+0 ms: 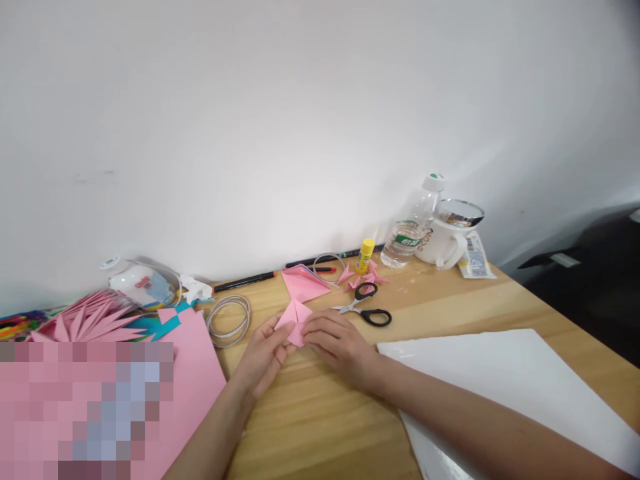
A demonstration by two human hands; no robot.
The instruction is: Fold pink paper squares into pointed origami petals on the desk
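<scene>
A small folded square of pink paper (296, 313) is held between my two hands above the wooden table. My left hand (264, 353) pinches its left side, thumb on top. My right hand (336, 341) grips the right edge, its fingers covering that corner. Creased flaps meet along a line in the paper's middle. Just behind lies a stack of folded pink paper (304, 285). Black-handled scissors (367, 307) rest to the right of it, and several small pink folded pieces (367, 279) sit beside a yellow glue stick (366, 255).
On the left are pink sheets (197, 373), a fan-folded pink paper piece (90, 317) and a coiled cable (229, 321). A water bottle (407, 233) and white mug (443, 243) stand by the wall (300, 133). White sheets (480, 373) cover the right front. Pens (245, 283) lie along the back.
</scene>
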